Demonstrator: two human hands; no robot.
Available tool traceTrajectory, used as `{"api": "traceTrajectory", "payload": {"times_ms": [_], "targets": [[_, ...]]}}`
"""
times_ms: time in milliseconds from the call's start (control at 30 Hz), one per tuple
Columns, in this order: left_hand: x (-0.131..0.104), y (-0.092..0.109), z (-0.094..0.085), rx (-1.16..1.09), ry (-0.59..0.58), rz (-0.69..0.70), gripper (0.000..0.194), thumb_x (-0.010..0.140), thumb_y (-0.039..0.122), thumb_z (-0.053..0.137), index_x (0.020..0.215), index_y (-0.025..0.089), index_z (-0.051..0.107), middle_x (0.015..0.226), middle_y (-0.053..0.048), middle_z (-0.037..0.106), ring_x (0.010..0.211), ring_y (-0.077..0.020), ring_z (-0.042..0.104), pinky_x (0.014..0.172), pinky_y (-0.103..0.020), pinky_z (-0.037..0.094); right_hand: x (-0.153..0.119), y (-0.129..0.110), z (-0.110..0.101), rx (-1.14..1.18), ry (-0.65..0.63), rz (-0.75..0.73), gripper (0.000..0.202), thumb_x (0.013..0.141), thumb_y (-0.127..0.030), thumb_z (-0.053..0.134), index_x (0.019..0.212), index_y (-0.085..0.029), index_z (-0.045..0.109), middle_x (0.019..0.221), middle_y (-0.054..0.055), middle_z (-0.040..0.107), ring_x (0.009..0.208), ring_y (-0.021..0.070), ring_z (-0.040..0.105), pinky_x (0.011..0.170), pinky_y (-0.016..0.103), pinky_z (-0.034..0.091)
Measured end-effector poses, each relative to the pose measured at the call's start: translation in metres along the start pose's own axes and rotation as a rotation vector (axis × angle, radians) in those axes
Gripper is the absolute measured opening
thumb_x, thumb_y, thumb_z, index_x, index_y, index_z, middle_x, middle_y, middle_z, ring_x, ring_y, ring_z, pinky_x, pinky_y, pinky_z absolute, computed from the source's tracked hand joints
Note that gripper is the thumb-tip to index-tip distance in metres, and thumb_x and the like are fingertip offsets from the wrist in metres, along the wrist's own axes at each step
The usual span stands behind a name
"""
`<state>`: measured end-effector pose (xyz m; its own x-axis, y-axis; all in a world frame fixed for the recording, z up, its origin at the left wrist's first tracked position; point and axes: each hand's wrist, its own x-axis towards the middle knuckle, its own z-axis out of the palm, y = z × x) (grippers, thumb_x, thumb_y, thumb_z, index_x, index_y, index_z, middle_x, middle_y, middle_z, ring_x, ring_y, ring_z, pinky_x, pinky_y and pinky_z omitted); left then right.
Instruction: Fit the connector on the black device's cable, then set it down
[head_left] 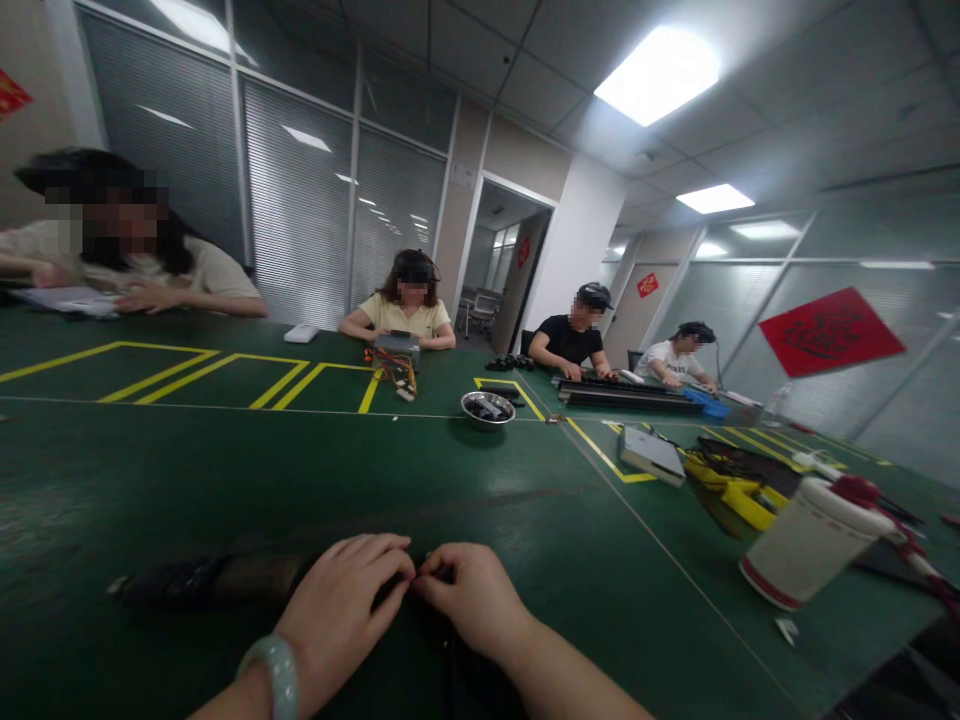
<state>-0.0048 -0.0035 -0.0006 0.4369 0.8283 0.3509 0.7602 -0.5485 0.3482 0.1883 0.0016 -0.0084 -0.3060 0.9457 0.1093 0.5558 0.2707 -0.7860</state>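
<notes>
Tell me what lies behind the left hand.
A dark, rod-shaped object runs in behind the left hand. Its right end is covered; whether the hand touches it cannot be told.

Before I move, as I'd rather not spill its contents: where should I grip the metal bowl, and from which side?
Probably pinch the metal bowl by its near rim, coming from your side: it stands upright, its wall widens up to that exposed rim, and a dark item lies behind.
</notes>
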Motion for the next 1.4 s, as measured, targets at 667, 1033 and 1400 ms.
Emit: {"api": "traceTrajectory", "payload": {"times_ms": [667, 1033, 1400], "targets": [[-0.0009, -0.0011, 0.0011, -0.019, 0.038, -0.018, 0.015, 0.085, 0.027, 0.052, 0.092, 0.029, 0.065, 0.112, 0.001, 0.066, 0.108, -0.022, 0.058, 0.096, -0.041, 0.042, -0.0028, -0.0074, -0.0031, 0.052, -0.014, 0.05, 0.012, 0.082, -0.026, 0.063, 0.086, -0.019, 0.072, 0.081, 0.0, 0.069, 0.07, 0.0111, 0.059, 0.064, 0.019, 0.041], [0.0004, 0.0007, 0.0008, -0.028, 0.042, -0.056, 0.015, 0.085, 0.029, 0.053, 0.095, 0.026, 0.063, 0.106, -0.001, 0.066, 0.101, -0.022, 0.06, 0.093, -0.04, 0.043, -0.0005, -0.0018, 0.0003, 0.039, 0.004, 0.062, 0.011, 0.08, -0.024, 0.063, 0.086, -0.019, 0.071, 0.081, 0.0, 0.069, 0.071, 0.011, 0.06, 0.062, 0.019, 0.039], [-0.0009, -0.0028, 0.0016, -0.033, 0.028, -0.034, 0.015, 0.086, 0.029, 0.049, 0.089, 0.025, 0.063, 0.112, -0.002, 0.065, 0.109, -0.0229, 0.057, 0.098, -0.043, 0.041, -0.0012, -0.0073, -0.0025, 0.012, 0.001, 0.076, 0.011, 0.08, -0.025, 0.064, 0.086, -0.02, 0.072, 0.08, 0.0, 0.069, 0.069, 0.011, 0.06, 0.065, 0.019, 0.04]]}}
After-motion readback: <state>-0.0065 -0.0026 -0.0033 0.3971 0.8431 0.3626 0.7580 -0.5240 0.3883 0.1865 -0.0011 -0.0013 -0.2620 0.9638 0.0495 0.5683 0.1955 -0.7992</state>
